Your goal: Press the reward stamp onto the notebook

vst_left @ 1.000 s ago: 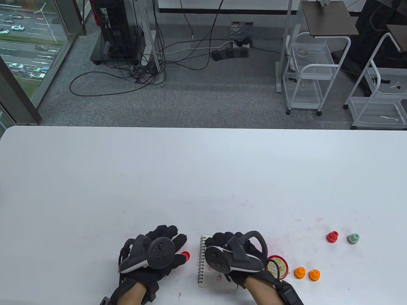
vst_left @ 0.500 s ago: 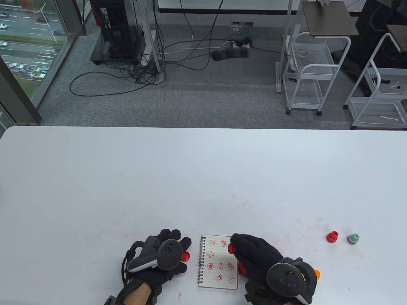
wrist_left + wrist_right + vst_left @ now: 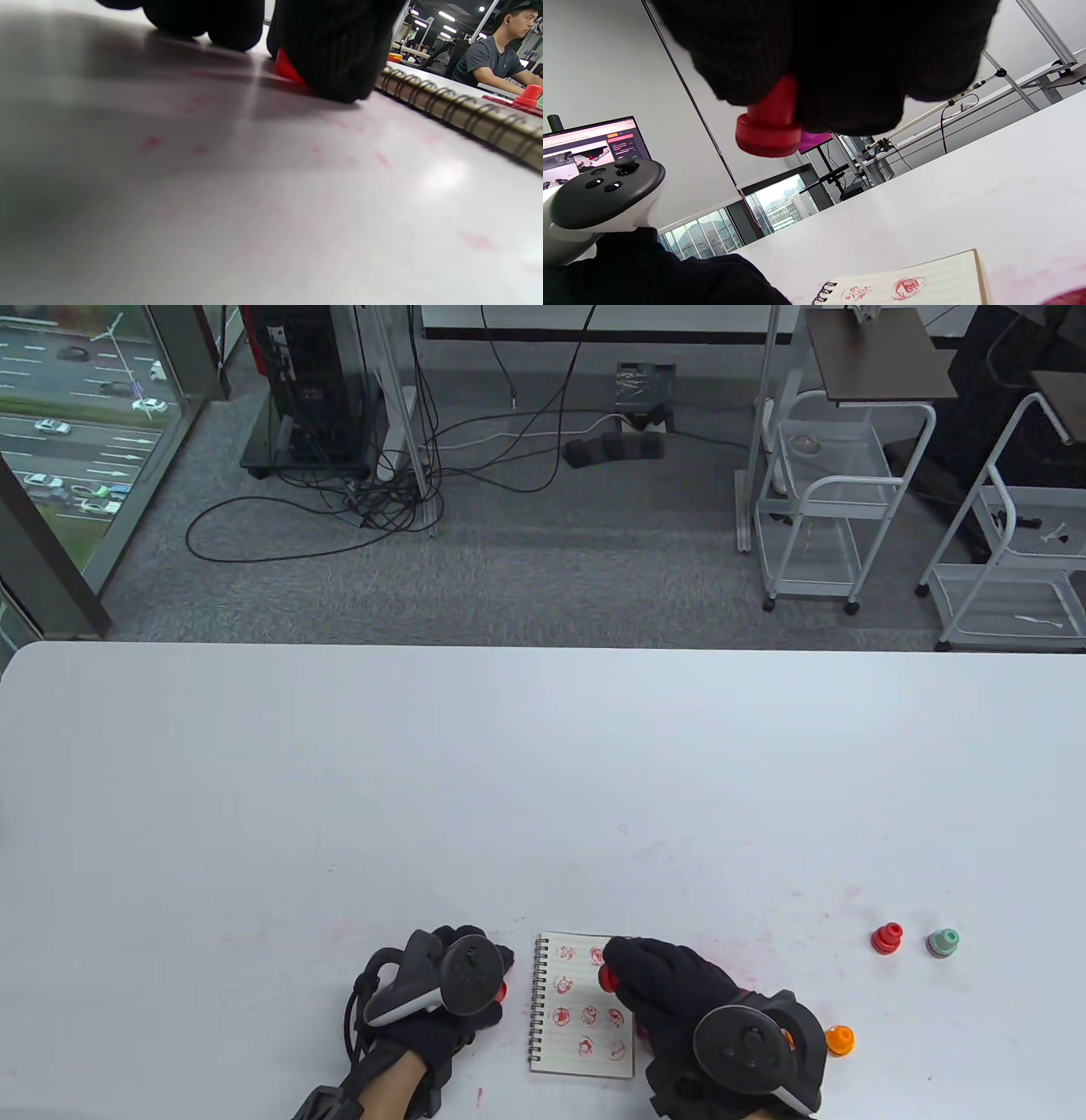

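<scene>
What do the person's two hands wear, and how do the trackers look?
Both the left hand and the right hand wear black knitted gloves. Each back carries a strapped dark grey tracker with a round face, small buttons and a white underside. Black straps and cables wrap the wrists.

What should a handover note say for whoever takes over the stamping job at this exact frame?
Right hand: holds the red stamp in its fingers, lifted clear above the notebook, stamp face pointing down and away from the page.
Left hand: rests on the table just left of the spiral binding, fingers touching a small red cap.
Notebook: open and flat, page already carrying about nine red prints.
Spare stamps: red, green and orange stand to the right.
Done: several prints. Left: press the held stamp onto a free spot, if another print is wanted.
</scene>
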{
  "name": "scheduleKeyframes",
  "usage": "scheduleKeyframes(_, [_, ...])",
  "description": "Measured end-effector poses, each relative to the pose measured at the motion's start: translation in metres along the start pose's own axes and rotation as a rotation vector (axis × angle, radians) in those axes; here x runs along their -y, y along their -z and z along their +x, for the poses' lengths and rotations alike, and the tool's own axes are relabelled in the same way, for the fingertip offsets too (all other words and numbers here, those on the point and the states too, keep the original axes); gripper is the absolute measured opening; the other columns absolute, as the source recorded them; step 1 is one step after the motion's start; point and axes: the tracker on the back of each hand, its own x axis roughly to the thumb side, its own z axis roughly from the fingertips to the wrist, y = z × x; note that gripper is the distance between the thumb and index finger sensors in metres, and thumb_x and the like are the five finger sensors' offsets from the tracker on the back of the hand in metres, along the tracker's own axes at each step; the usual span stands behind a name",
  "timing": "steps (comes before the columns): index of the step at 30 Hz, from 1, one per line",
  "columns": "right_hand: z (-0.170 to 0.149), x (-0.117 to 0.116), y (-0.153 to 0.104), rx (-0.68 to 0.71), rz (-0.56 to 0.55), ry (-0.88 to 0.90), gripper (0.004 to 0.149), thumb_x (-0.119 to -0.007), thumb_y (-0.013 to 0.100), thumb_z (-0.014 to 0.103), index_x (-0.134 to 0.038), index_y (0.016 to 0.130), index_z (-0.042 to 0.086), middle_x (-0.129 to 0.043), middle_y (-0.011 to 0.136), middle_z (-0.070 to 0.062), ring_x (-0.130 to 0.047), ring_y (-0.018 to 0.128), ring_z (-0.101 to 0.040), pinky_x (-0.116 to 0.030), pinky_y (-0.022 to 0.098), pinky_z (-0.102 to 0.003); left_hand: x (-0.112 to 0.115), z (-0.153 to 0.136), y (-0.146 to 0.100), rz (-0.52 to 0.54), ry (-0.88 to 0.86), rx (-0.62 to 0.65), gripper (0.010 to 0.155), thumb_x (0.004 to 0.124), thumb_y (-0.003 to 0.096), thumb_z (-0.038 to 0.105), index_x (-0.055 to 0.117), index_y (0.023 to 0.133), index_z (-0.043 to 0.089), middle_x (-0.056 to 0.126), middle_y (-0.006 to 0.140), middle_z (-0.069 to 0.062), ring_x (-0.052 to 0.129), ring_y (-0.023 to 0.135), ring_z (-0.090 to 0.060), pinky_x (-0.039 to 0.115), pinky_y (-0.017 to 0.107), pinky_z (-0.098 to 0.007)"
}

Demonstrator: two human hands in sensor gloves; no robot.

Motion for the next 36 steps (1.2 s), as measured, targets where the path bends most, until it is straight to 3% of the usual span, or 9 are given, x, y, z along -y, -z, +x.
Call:
scheduleKeyframes(9, [0.001, -0.001, -0.001, 0.006, 0.013, -0.006, 0.043, -0.085, 0.038, 0.027, -0.087, 0.08, 0.023, -0.097, 0.078, -0.009, -0.102, 0.055, -0.028, -0.089, 0.043, -0.043, -0.002, 0.006, -0.003, 0.029, 0.076, 0.018, 0.064, 0.083, 0.0448, 0.032, 0.066, 0.105, 0.019, 0.064, 0.108, -0.019, 0.064, 0.095, -0.046, 0.057, 0.072, -0.064])
scheduleKeyframes(12, [0.001, -0.002, -0.001, 0.002, 0.015, -0.001, 0.043, -0.085, 0.038, 0.027, -0.087, 0.081, 0.023, -0.097, 0.078, -0.01, -0.102, 0.056, -0.028, -0.089, 0.043, -0.043, -0.011, 0.007, -0.011, 0.121, -0.012, 0.038, 0.063, 0.082, 0.0457, 0.03, 0.065, 0.106, 0.023, 0.071, 0.11, -0.019, 0.078, 0.094, -0.05, 0.067, 0.068, -0.065])
scheduleKeyframes(17, [0.001, -0.002, -0.001, 0.006, 0.013, 0.0, 0.043, -0.085, 0.038, 0.027, -0.087, 0.081, 0.023, -0.097, 0.078, -0.01, -0.102, 0.055, -0.028, -0.089, 0.043, -0.043, -0.027, 0.01, -0.023, 0.26, -0.193, 0.104, 0.062, 0.086, 0.0443, 0.027, 0.068, 0.104, 0.023, 0.085, 0.098, -0.015, 0.094, 0.082, -0.038, 0.078, 0.062, -0.059])
scheduleKeyframes(21, [0.002, -0.003, -0.001, 0.014, 0.018, 0.004, 0.043, -0.085, 0.038, 0.028, -0.087, 0.08, 0.023, -0.098, 0.078, -0.009, -0.102, 0.055, -0.027, -0.089, 0.043, -0.043, -0.035, 0.017, -0.029, 0.311, -0.291, 0.175, 0.063, 0.089, 0.0426, 0.03, 0.07, 0.102, 0.019, 0.088, 0.086, -0.007, 0.094, 0.072, -0.027, 0.078, 0.062, -0.055])
scheduleKeyframes(27, [0.009, -0.006, -0.001, 0.025, 0.006, 0.06, 0.049, -0.085, 0.038, 0.027, -0.081, 0.086, 0.018, -0.097, 0.077, -0.01, -0.103, 0.053, -0.027, -0.091, 0.041, -0.042, -0.039, 0.028, -0.034, 0.333, -0.371, 0.248, 0.073, 0.089, 0.0419, 0.031, 0.065, 0.107, 0.009, 0.089, 0.083, -0.007, 0.095, 0.068, -0.025, 0.08, 0.061, -0.055])
scheduleKeyframes(36, [0.018, -0.01, -0.002, 0.048, -0.003, 0.187, 0.049, -0.086, 0.037, 0.028, -0.079, 0.084, 0.016, -0.096, 0.074, -0.01, -0.104, 0.051, -0.025, -0.091, 0.039, -0.041, -0.041, 0.042, -0.038, 0.353, -0.353, 0.311, 0.069, 0.091, 0.0355, 0.042, 0.079, 0.095, 0.008, 0.095, 0.071, -0.001, 0.099, 0.059, -0.021, 0.083, 0.058, -0.055])
